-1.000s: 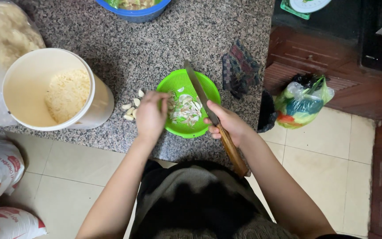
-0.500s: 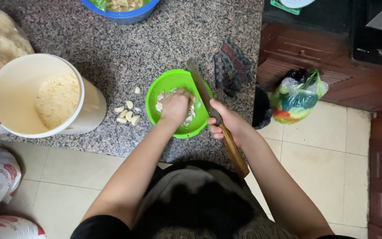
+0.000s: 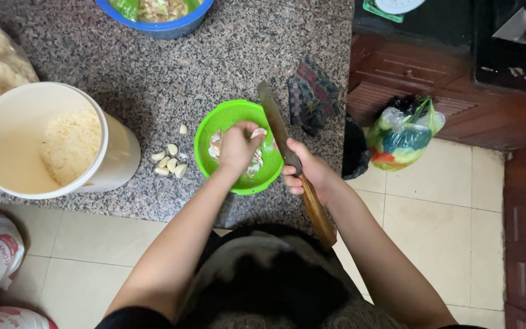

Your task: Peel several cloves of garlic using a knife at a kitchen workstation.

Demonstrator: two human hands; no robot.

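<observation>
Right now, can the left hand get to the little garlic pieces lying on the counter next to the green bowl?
Probably yes. The left hand is in the green bowl, and the peeled cloves lie just left of it on the granite counter, with nothing between them.

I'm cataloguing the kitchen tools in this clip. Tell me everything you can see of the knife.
The knife has a long, dull grey blade, metal by its look, and a brown wooden handle. It lies slanted, its tip pointing away over the far right rim of the green colander, the handle end toward the person's body. The right hand grips it where blade meets handle. The left hand is in the colander beside the blade.
</observation>
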